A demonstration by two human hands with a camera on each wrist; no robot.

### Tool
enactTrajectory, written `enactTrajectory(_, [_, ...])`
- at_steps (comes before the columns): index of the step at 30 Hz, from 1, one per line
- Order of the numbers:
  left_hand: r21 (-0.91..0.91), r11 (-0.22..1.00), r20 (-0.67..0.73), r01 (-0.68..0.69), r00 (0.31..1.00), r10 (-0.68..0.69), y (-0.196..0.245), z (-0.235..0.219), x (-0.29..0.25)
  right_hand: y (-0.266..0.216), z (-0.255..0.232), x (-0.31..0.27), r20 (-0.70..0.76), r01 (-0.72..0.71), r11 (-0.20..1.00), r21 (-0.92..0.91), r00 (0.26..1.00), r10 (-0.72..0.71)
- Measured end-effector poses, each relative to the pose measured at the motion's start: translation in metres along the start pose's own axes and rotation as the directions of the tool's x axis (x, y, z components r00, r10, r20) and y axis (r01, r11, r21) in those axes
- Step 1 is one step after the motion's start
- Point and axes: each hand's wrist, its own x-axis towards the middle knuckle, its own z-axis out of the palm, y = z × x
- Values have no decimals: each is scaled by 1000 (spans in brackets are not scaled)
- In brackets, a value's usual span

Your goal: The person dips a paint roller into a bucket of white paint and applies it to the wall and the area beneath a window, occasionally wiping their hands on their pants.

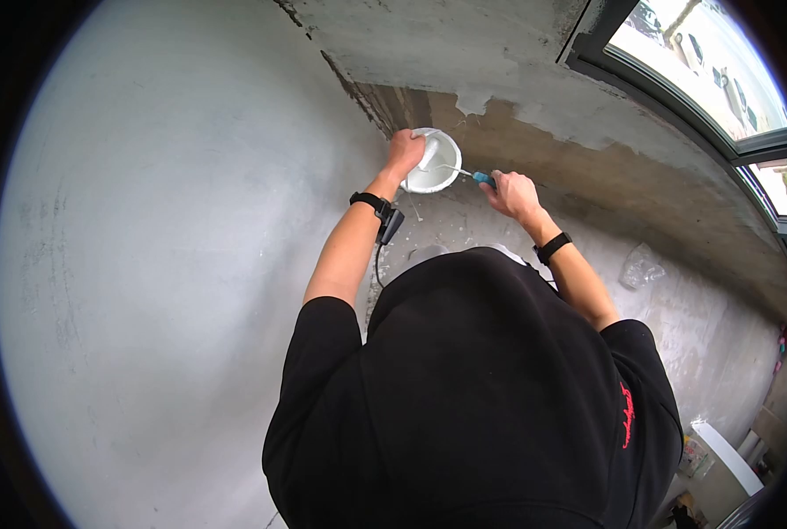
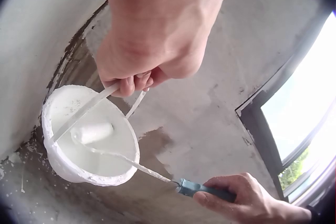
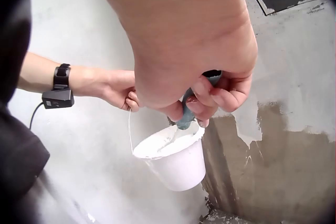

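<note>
A white bucket (image 3: 181, 170), coated with paint around its rim, hangs by its bail handle (image 2: 84, 111). My left hand (image 1: 406, 153) grips that bail, fingers curled round it above the bucket's opening. Inside the bucket lies the white sleeve of a paint roller (image 2: 97, 132), its paint-covered rod running out over the rim. My right hand (image 1: 514, 196) holds the roller by its blue-green grip (image 2: 191, 188), to the right of the bucket. In the right wrist view the bucket's wall hides the roller sleeve.
A grey wall (image 1: 190, 176) rises on the left. Ahead, the wall under the dark-framed window (image 2: 268, 129) has a bare brown band (image 1: 534, 145) below its pale coating. White drips spot the floor near the corner. A crumpled clear plastic bag (image 1: 642, 266) lies at right.
</note>
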Motion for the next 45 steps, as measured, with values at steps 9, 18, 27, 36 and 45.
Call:
enactTrajectory(9, [-12,1000,-5,5,1000,-5,-4,0,1,-2,-5,-5,5,53,999,9,999,-53])
enactTrajectory(18, [11,1000,-19,-7,1000,7,-6,2,4,-7,-10,-2,4,6,999,32,1000,-6])
enactTrajectory(27, [11,1000,-3,-27,1000,27,3,-4,0,-15,-8,0,-32,35,999,24,999,-34])
enactTrajectory(36, [-5,996,-78,-87,993,86,-17,3,11,-9,-16,0,-39,46,999,12,998,-45])
enactTrajectory(45, [27,998,-91,-65,994,67,-15,1,10,-7,-7,-4,-58,81,996,-29,995,-83])
